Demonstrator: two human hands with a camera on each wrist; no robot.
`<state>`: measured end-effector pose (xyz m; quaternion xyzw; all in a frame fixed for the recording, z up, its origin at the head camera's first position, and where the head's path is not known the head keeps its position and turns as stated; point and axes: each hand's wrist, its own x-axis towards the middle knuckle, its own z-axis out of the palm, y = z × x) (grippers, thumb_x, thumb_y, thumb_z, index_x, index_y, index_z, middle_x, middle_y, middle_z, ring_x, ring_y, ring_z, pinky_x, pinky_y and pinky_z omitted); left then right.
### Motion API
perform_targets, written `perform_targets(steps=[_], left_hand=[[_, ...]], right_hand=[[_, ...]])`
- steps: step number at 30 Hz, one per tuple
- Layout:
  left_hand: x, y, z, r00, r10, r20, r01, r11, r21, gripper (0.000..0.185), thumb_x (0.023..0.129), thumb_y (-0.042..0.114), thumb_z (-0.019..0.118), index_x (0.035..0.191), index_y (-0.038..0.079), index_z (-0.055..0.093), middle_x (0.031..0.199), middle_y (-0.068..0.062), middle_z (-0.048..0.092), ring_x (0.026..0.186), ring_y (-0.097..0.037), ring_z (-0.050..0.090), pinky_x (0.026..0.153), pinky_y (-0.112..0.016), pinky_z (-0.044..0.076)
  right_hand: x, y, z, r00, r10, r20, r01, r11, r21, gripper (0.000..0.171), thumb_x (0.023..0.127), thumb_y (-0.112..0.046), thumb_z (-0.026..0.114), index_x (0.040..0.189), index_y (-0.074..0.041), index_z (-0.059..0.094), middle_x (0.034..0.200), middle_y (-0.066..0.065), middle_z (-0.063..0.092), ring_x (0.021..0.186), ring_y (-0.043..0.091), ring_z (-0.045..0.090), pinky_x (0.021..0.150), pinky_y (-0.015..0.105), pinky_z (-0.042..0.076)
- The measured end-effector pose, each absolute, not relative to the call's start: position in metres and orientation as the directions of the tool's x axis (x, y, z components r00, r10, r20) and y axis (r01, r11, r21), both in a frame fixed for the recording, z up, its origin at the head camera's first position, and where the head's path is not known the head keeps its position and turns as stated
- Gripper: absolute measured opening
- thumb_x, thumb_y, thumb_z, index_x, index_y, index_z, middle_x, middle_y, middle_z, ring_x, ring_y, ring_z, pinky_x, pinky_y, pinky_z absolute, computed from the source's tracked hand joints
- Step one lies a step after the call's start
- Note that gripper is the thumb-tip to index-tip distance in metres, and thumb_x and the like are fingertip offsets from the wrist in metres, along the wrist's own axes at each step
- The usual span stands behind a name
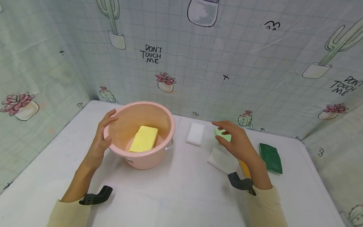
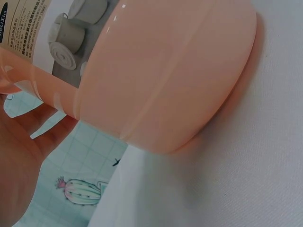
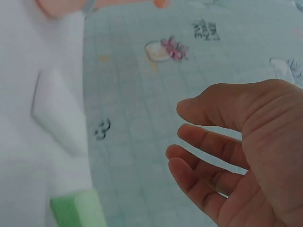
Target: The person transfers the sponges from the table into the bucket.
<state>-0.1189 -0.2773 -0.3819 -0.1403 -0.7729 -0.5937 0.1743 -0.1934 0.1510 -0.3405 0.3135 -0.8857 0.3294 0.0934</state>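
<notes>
A pink bucket stands at the left on the white table, a handle joint showing on its side. My left hand holds its left rim, thumb at the near edge and fingertips at the far one. Inside the bucket lies a yellow sponge. My right hand hovers over the right half of the table, fingers loosely bent and nothing between them. It partly covers a light green sponge in the head view. In the right wrist view, the green sponge is apart from the fingers.
A white sponge lies right of the bucket. Nearer sits a pale flat pad. Something orange-yellow is mostly hidden under my right forearm. A dark green scouring pad lies farther right. A patterned curtain borders the table's back.
</notes>
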Motion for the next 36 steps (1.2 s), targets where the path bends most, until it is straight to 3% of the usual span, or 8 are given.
perform_targets(steps=[7, 14, 18, 23, 27, 36], left_hand=[[-0.118, -0.276, -0.383, -0.902, 0.005, 0.432, 0.418, 0.260, 0.870, 0.055, 0.089, 0.022, 0.045, 0.143, 0.013, 0.035, 0.157, 0.005, 0.014, 0.143, -0.020, 0.011, 0.111, -0.051, 0.020], [-0.118, -0.274, -0.385, -0.901, -0.007, 0.433, 0.416, 0.260, 0.871, 0.055, 0.089, 0.024, 0.047, 0.142, 0.014, 0.036, 0.157, 0.007, 0.014, 0.143, -0.021, 0.012, 0.109, -0.055, 0.021], [-0.117, -0.274, -0.385, -0.902, -0.008, 0.432, 0.413, 0.275, 0.868, 0.055, 0.089, 0.023, 0.047, 0.142, 0.015, 0.036, 0.157, 0.007, 0.014, 0.143, -0.021, 0.013, 0.109, -0.054, 0.024], [-0.117, -0.275, -0.382, -0.904, -0.003, 0.428, 0.410, 0.282, 0.867, 0.055, 0.089, 0.022, 0.046, 0.142, 0.014, 0.036, 0.157, 0.007, 0.015, 0.142, -0.021, 0.013, 0.110, -0.048, 0.026], [-0.117, -0.275, -0.382, -0.904, -0.001, 0.428, 0.412, 0.269, 0.871, 0.055, 0.089, 0.023, 0.047, 0.143, 0.014, 0.036, 0.157, 0.005, 0.014, 0.142, -0.021, 0.014, 0.110, -0.042, 0.028], [-0.118, -0.275, -0.382, -0.902, 0.010, 0.433, 0.421, 0.246, 0.873, 0.056, 0.089, 0.022, 0.046, 0.143, 0.013, 0.036, 0.157, 0.003, 0.014, 0.143, -0.022, 0.012, 0.112, -0.048, 0.021]], right_hand=[[-0.190, 0.191, -0.364, -0.855, -0.411, 0.316, -0.518, 0.669, -0.533, 0.049, 0.085, 0.000, 0.069, 0.131, -0.008, 0.057, 0.125, 0.011, 0.058, 0.104, 0.031, 0.057, 0.081, 0.046, 0.053], [-0.187, 0.220, -0.385, -0.915, -0.325, 0.238, -0.402, 0.728, -0.556, 0.044, 0.089, 0.000, 0.063, 0.132, -0.005, 0.056, 0.126, 0.017, 0.056, 0.107, 0.036, 0.053, 0.087, 0.052, 0.049], [-0.187, 0.237, -0.395, -0.917, -0.314, 0.247, -0.399, 0.756, -0.519, 0.045, 0.087, 0.011, 0.052, 0.129, -0.004, 0.058, 0.125, 0.018, 0.056, 0.106, 0.037, 0.054, 0.085, 0.054, 0.049], [-0.189, 0.256, -0.403, -0.938, -0.281, 0.201, -0.345, 0.795, -0.498, 0.048, 0.088, 0.012, 0.045, 0.130, -0.007, 0.058, 0.130, 0.019, 0.053, 0.110, 0.038, 0.052, 0.085, 0.055, 0.049], [-0.189, 0.266, -0.407, -0.935, -0.304, 0.182, -0.355, 0.796, -0.491, 0.048, 0.087, 0.012, 0.046, 0.130, -0.008, 0.057, 0.132, 0.018, 0.052, 0.113, 0.038, 0.051, 0.085, 0.055, 0.049], [-0.191, 0.277, -0.415, -0.927, -0.343, 0.150, -0.370, 0.778, -0.508, 0.054, 0.087, 0.014, 0.051, 0.136, -0.009, 0.052, 0.138, 0.018, 0.049, 0.113, 0.038, 0.052, 0.087, 0.055, 0.048]])
